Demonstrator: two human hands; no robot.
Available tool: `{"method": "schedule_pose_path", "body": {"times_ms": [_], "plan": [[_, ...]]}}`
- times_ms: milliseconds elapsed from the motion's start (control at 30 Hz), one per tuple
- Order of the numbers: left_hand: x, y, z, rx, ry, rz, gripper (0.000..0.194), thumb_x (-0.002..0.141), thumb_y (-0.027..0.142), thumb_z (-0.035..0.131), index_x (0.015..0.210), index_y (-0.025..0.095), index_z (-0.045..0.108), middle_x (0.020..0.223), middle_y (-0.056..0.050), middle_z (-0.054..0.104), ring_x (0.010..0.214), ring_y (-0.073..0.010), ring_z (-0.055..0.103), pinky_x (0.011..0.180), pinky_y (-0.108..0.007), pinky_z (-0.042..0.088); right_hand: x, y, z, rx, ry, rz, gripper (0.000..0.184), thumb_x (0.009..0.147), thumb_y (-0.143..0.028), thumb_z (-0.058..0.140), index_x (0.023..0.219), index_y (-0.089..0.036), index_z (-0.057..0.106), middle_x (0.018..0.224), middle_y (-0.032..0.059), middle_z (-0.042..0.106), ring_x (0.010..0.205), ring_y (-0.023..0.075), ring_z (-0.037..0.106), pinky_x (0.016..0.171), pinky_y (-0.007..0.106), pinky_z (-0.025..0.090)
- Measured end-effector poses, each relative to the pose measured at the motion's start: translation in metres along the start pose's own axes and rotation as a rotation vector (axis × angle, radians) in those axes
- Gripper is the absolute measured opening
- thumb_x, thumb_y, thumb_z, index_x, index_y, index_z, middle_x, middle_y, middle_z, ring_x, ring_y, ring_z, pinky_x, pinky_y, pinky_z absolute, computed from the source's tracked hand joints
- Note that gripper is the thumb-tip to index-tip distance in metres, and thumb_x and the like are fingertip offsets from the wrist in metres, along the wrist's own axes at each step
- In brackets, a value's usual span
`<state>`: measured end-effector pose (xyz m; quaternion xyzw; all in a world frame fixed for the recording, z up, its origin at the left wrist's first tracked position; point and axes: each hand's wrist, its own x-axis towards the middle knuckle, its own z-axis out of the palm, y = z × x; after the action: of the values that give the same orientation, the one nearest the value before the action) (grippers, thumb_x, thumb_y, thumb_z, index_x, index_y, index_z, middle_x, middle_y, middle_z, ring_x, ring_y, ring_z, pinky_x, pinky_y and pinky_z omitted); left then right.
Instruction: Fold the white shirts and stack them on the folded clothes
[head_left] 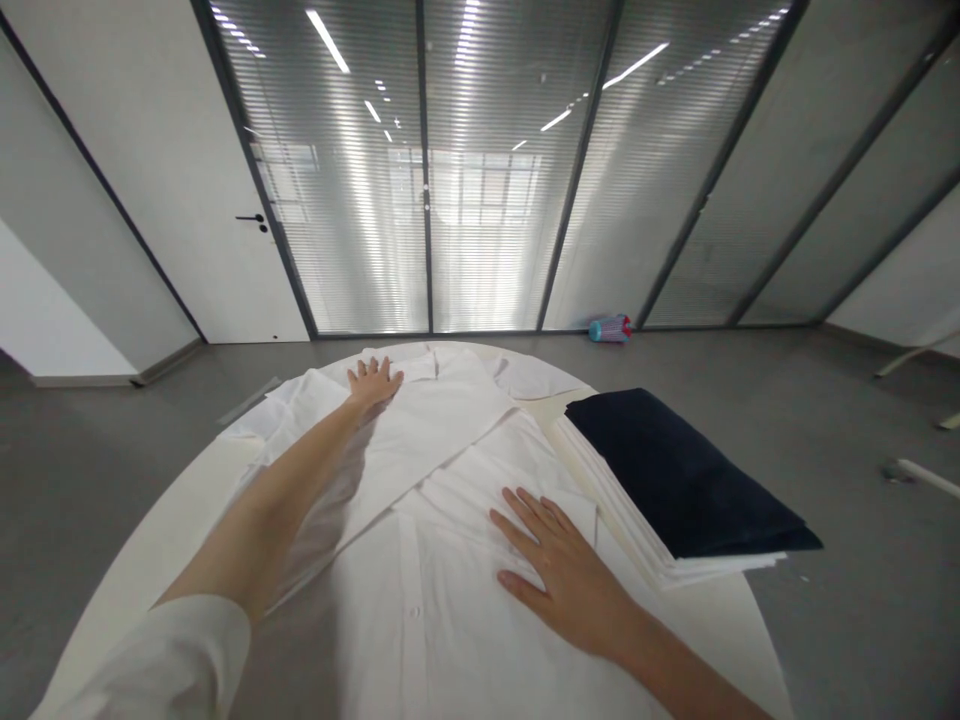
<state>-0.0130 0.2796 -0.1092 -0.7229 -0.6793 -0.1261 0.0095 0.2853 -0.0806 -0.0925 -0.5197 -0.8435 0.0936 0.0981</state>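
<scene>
A white button-up shirt (442, 450) lies spread over the round table, with a diagonal fold edge across its middle. My left hand (373, 382) reaches to the far left part of the shirt, palm down with fingers spread on the cloth. Nearer and to the right, my right hand (559, 570) lies flat on the shirt, its fingers apart. Neither hand grips anything. The button placket runs down the near part of the shirt, with one small button showing. The shirt's near end runs out of view at the bottom.
On the table's (161, 510) right side lies a stack of folded white cloth (622, 500) topped by a folded dark navy cloth (675, 470). A blue and red item (610, 329) rests on the floor by the glass partition (487, 230). White furniture legs (926, 475) stand at the right.
</scene>
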Motion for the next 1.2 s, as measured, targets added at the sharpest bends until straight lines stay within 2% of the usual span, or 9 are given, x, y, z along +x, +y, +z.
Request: {"method": "schedule_pose_path", "body": {"times_ms": [133,233,367,500,700,900,1033,1133,1200], "plan": [[0.003,-0.007,0.002,0.030,-0.127,-0.046,0.082,0.092,0.068,0.027,0.159,0.021,0.026,0.165,-0.014,0.021,0.151,-0.0454,0.011,0.115,-0.070,0.010,-0.001,-0.002,-0.002,0.000,-0.013,0.006,0.061,0.102,-0.057,0.037,0.156,-0.030,0.035,0.165,0.0045,0.021,0.152,0.0274,0.019,0.123,0.055,0.023],[0.005,0.006,-0.002,0.042,-0.068,-0.050,0.080,0.091,0.065,0.034,0.157,0.021,0.033,0.164,-0.015,0.024,0.150,-0.0479,0.011,0.112,-0.076,0.004,-0.001,-0.002,-0.003,-0.004,-0.018,0.007,0.061,0.102,-0.057,0.036,0.156,-0.030,0.035,0.165,0.0042,0.020,0.152,0.0271,0.019,0.123,0.055,0.023],[-0.004,0.042,-0.005,0.005,0.048,0.210,0.066,0.096,0.052,0.038,0.156,0.028,0.033,0.165,-0.008,0.025,0.152,-0.0389,0.014,0.117,-0.066,0.013,-0.001,-0.002,-0.004,0.002,-0.022,0.012,0.061,0.102,-0.058,0.037,0.156,-0.030,0.034,0.165,0.0045,0.020,0.152,0.0273,0.019,0.123,0.055,0.022],[-0.015,0.073,-0.008,-0.008,0.066,0.428,0.048,0.097,0.044,0.043,0.140,0.028,0.058,0.151,-0.010,0.046,0.140,-0.0333,0.038,0.114,-0.049,0.032,-0.001,-0.002,-0.003,0.021,-0.020,0.013,0.062,0.101,-0.058,0.039,0.156,-0.030,0.035,0.165,0.0049,0.020,0.153,0.0275,0.018,0.123,0.054,0.021],[-0.014,0.088,-0.010,-0.001,-0.022,0.321,0.035,0.093,0.037,0.048,0.113,0.020,0.071,0.122,-0.015,0.060,0.114,-0.0323,0.058,0.094,-0.044,0.046,-0.001,-0.002,-0.003,0.034,-0.018,0.007,0.062,0.101,-0.058,0.039,0.156,-0.030,0.035,0.165,0.0044,0.020,0.153,0.0272,0.018,0.124,0.053,0.020],[-0.010,0.092,-0.007,-0.030,-0.096,0.188,0.042,0.090,0.044,0.051,0.124,0.022,0.064,0.133,-0.018,0.056,0.123,-0.0388,0.051,0.099,-0.058,0.038,-0.001,-0.001,-0.002,0.032,-0.014,0.002,0.062,0.101,-0.058,0.038,0.156,-0.030,0.035,0.165,0.0051,0.021,0.153,0.0274,0.018,0.124,0.054,0.020],[-0.004,0.103,-0.009,-0.072,-0.154,0.078,0.044,0.083,0.046,0.060,0.118,0.021,0.067,0.138,-0.020,0.054,0.125,-0.0437,0.049,0.100,-0.065,0.035,-0.002,-0.001,-0.003,0.041,-0.014,0.002,0.062,0.101,-0.058,0.039,0.156,-0.030,0.035,0.165,0.0046,0.021,0.153,0.0270,0.018,0.124,0.053,0.020],[0.001,0.110,-0.011,-0.118,-0.178,0.024,0.042,0.077,0.044,0.066,0.109,0.018,0.071,0.136,-0.021,0.056,0.122,-0.0461,0.053,0.097,-0.065,0.039,-0.002,-0.002,-0.004,0.042,-0.027,0.011,0.062,0.101,-0.059,0.037,0.156,-0.029,0.035,0.165,0.0052,0.021,0.153,0.0272,0.017,0.124,0.054,0.020],[0.002,0.111,-0.012,-0.154,-0.183,0.030,0.036,0.077,0.038,0.065,0.107,0.019,0.071,0.128,-0.018,0.063,0.117,-0.0417,0.058,0.097,-0.060,0.043,-0.002,-0.002,-0.005,0.044,-0.036,0.014,0.063,0.101,-0.060,0.037,0.156,-0.029,0.035,0.165,0.0055,0.020,0.153,0.0274,0.017,0.124,0.054,0.020]]}}
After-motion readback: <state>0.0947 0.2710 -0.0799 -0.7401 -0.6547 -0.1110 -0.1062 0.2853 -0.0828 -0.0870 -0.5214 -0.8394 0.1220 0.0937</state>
